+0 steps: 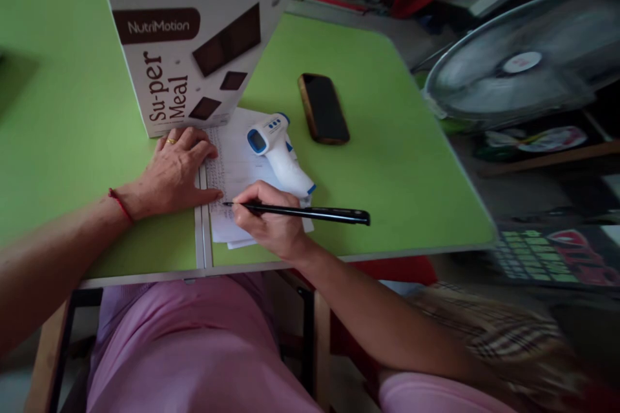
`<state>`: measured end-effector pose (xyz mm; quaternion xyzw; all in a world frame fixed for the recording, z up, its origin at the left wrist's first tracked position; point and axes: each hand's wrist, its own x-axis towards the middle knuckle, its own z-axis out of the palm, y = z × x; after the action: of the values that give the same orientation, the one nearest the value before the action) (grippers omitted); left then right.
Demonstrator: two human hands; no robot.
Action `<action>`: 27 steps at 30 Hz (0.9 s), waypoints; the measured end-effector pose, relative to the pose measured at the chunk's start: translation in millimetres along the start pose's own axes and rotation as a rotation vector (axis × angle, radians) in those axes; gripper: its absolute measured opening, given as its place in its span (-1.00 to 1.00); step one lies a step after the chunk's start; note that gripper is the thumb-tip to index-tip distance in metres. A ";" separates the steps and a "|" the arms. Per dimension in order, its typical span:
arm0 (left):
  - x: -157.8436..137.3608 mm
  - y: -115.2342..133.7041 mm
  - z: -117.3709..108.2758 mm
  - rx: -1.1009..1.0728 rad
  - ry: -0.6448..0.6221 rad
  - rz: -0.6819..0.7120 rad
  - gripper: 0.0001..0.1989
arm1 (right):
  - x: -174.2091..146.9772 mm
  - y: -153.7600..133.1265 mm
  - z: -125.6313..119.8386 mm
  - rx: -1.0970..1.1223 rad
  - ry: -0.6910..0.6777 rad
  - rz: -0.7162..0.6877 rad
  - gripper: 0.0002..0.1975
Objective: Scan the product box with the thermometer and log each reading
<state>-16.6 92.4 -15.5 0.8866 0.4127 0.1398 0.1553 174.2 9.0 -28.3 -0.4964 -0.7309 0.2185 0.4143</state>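
Note:
My right hand (271,216) grips a black pen (320,213), its tip down on a sheet of paper (237,171) that carries rows of handwriting along its left side. My left hand (181,168) lies flat with fingers spread, the thumb on the paper's left edge and the fingertips by the foot of a white box (213,32). The box reads "NutriMotion Su-per Meal". Resting on the upper right of the paper is a white and blue infrared thermometer (278,151), just above my right hand. Part of the sheet is hidden under it.
A phone in a brown case (324,108) lies right of the thermometer on the green table (397,187). A metal seam runs across the tabletop beside the paper. Beyond the table's right edge stands a fan (520,64), partly wrapped in plastic.

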 end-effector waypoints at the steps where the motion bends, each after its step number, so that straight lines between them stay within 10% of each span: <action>1: 0.0 -0.2 0.2 -0.002 0.006 0.006 -0.43 | 0.0 0.0 0.1 -0.006 0.000 -0.012 -0.88; 27: 0.2 -2.1 -0.5 -0.021 0.012 0.028 -0.43 | -2.2 4.9 -6.4 -0.037 0.040 -0.018 -0.87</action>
<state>-18.2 93.9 -15.8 0.8896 0.3998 0.1514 0.1604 182.4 8.5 -29.2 -0.5016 -0.7309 0.1913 0.4214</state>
